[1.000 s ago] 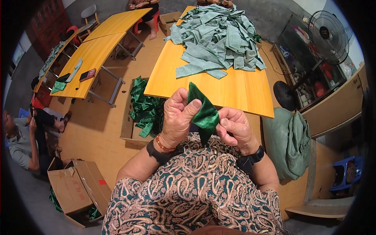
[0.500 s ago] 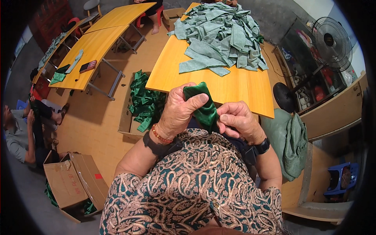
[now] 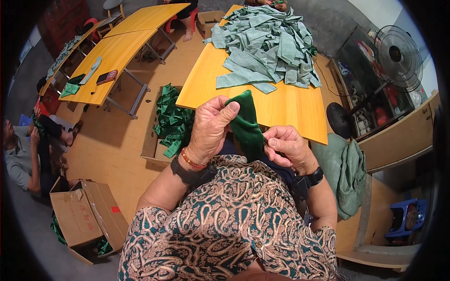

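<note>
A strip of shiny dark green velvet cloth (image 3: pixel 247 125) is stretched between my two hands, in front of my chest. My left hand (image 3: pixel 209 124) pinches its upper left edge between thumb and fingers. On the cloth's right edge, lower down, the thumb and fingertips of my right hand (image 3: pixel 287 146) are closed. The cloth's lower end hangs down in front of my patterned shirt. Just beyond my hands lies the near edge of a yellow table (image 3: pixel 201 82), with a heap of pale green cloth strips (image 3: pixel 267 44) on it.
Left of the table stands a cardboard box (image 3: pixel 151 145) of green velvet pieces (image 3: pixel 171 122). Another cardboard box (image 3: pixel 77 215) is at lower left, near a seated person (image 3: pixel 21 159). On the right are a standing fan (image 3: pixel 396 56) and a green sack (image 3: pixel 344 175).
My left thumb has shifted from across the cloth's face to its left edge. The velvet now hangs flatter and shows more of its surface. My right hand still pinches the right edge.
</note>
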